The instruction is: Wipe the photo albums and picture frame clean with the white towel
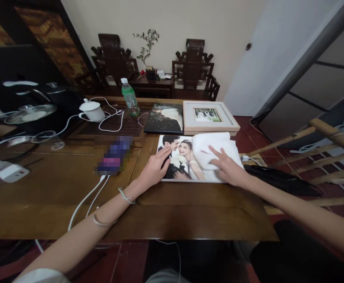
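Observation:
A wedding photo panel [179,169] lies flat on the wooden table, showing a couple in black and white. My left hand [155,167] rests on its left edge, fingers stretched out and close together. On the right part of the panel sits a folded white cloth [225,140], fluffy like a towel. My right hand [227,168] lies over this cloth with its fingers spread. Just behind are a dark photo panel [161,124] and a pale wooden picture frame [232,125], side by side.
A blurred phone [114,153] with white cables lies left of my left hand. Farther back stand a green-labelled bottle [130,96] and a lidded white cup [92,111]. A power strip [11,173], a clear plastic cup [55,142] and a glass-lidded pot [32,116] are at left.

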The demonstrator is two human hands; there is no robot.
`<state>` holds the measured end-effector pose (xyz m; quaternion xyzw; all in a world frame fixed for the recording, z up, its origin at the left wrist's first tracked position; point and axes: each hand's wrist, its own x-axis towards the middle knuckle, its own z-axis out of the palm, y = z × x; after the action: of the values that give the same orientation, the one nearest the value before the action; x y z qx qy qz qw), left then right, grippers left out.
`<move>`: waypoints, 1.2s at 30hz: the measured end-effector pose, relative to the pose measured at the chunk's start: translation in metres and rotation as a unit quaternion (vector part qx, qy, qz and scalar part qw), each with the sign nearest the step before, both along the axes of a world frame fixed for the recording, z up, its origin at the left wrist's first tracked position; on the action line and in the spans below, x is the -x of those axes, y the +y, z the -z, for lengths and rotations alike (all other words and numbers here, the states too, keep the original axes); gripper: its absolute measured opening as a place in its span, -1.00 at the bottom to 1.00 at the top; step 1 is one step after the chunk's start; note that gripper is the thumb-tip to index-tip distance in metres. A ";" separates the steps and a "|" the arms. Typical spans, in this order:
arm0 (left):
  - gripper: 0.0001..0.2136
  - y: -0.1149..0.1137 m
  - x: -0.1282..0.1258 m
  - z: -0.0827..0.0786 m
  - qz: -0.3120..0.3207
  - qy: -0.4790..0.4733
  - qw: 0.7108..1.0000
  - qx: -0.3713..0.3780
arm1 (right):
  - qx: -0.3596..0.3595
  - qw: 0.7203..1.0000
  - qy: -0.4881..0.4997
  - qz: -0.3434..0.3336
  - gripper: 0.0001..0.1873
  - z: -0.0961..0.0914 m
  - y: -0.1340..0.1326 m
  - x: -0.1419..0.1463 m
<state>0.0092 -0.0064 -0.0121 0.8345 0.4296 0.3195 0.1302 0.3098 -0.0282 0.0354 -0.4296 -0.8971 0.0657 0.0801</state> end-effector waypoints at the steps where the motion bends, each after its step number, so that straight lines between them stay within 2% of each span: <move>1: -0.61 0.000 0.000 0.000 0.000 -0.001 1.000 -0.001 | -0.002 1.000 -0.002 -0.022 -0.48 0.001 -0.015 0.000; 6: -0.61 0.001 -0.001 0.002 0.002 -0.003 1.000 -0.007 | 0.006 0.995 0.016 -0.101 -0.51 0.000 -0.081 0.011; 9: -0.60 0.001 -0.001 0.002 0.000 0.005 1.000 -0.005 | 0.032 0.994 0.023 -0.101 -0.47 -0.005 -0.092 0.015; 13: -0.60 0.001 -0.002 -0.001 0.000 0.011 1.000 -0.005 | 0.060 0.995 0.020 -0.072 -0.43 -0.012 -0.067 0.012; 21: -0.60 0.001 0.000 0.000 0.001 0.005 1.000 0.001 | 0.032 0.999 -0.024 -0.003 -0.38 -0.012 0.031 0.011; 23: -0.60 0.001 0.000 0.001 0.000 0.002 1.000 0.001 | 0.008 0.999 -0.032 0.012 -0.36 -0.008 0.042 0.019; 25: -0.61 0.001 0.000 0.001 0.002 0.001 1.000 -0.001 | -0.024 0.999 -0.039 0.021 -0.38 -0.004 0.042 0.030; 29: -0.60 0.001 0.000 0.001 0.006 0.003 1.000 -0.003 | -0.046 0.997 -0.051 -0.022 -0.44 0.001 0.014 0.049; 36: -0.61 0.002 0.000 0.002 0.001 -0.002 1.000 -0.007 | 0.012 0.993 -0.023 -0.111 -0.48 -0.008 -0.071 0.051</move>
<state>0.0095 -0.0045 -0.0144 0.8353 0.4262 0.3239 0.1256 0.2591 -0.0997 0.0430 -0.3295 -0.9400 0.0751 0.0464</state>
